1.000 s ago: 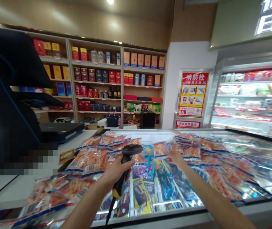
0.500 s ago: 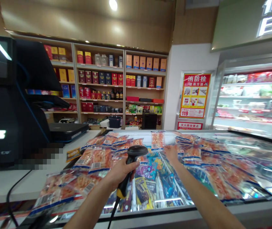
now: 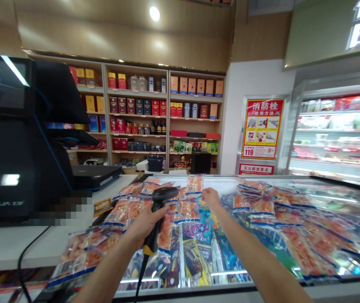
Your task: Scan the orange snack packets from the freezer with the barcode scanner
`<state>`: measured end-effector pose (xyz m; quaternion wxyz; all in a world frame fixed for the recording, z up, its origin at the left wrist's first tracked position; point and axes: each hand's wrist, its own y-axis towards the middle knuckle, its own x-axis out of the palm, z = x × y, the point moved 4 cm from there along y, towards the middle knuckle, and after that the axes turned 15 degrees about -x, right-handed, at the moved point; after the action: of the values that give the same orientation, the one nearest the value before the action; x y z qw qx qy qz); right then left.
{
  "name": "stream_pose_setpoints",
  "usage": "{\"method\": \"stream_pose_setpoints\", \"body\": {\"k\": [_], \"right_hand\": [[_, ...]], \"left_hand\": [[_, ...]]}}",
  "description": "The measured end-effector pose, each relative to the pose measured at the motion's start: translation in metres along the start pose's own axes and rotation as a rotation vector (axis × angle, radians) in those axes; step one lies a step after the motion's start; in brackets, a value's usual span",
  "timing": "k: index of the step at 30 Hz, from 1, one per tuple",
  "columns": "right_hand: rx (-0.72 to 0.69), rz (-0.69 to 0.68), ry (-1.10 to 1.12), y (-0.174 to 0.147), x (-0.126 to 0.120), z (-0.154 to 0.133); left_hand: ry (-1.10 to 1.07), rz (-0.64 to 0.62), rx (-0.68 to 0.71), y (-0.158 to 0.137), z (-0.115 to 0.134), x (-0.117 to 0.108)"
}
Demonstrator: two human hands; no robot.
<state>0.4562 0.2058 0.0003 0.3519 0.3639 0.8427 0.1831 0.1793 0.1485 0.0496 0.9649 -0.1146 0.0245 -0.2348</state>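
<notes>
My left hand (image 3: 148, 219) is wrapped around the handle of a black and yellow barcode scanner (image 3: 157, 219), its head up and its cable hanging down. Pinched by its right edge in my right hand (image 3: 210, 198) is a clear plastic packet of orange-pink food (image 3: 194, 185) with a blue edge. That packet is raised above the glass lid of a chest freezer, just right of and behind the scanner head. Below it lies a similar packet (image 3: 189, 210). More such packets (image 3: 132, 210) spread to the left of the scanner, and another group (image 3: 262, 204) lies right of my right arm.
A black checkout terminal (image 3: 25, 168) stands on the white counter (image 3: 110, 191) at left. Coloured bags (image 3: 195, 252) show through the freezer glass. Behind are shelves of boxes (image 3: 138, 107), a red fire-hydrant sign (image 3: 263, 128) and a lit refrigerated display (image 3: 337, 134).
My right hand has carried its packet left, towards the scanner. My left hand has shifted left with the scanner. The camera view has turned slightly left.
</notes>
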Motion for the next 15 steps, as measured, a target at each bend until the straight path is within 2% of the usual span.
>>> {"method": "stream_pose_setpoints", "body": {"k": [6,10,13,15], "right_hand": [[0.003,-0.134,-0.179,0.006,0.037,-0.031],[-0.171,-0.187,-0.455,0.000,0.042,-0.046],[-0.313,-0.359,-0.561,-0.002,0.051,-0.050],[-0.324,-0.459,-0.566,-0.002,0.055,-0.048]], "left_hand": [[-0.017,0.067,0.001,0.001,0.002,-0.020],[-0.004,0.034,0.029,0.000,0.005,-0.019],[0.017,0.054,0.009,0.005,0.004,-0.016],[0.025,0.061,-0.002,0.009,0.002,-0.013]]}}
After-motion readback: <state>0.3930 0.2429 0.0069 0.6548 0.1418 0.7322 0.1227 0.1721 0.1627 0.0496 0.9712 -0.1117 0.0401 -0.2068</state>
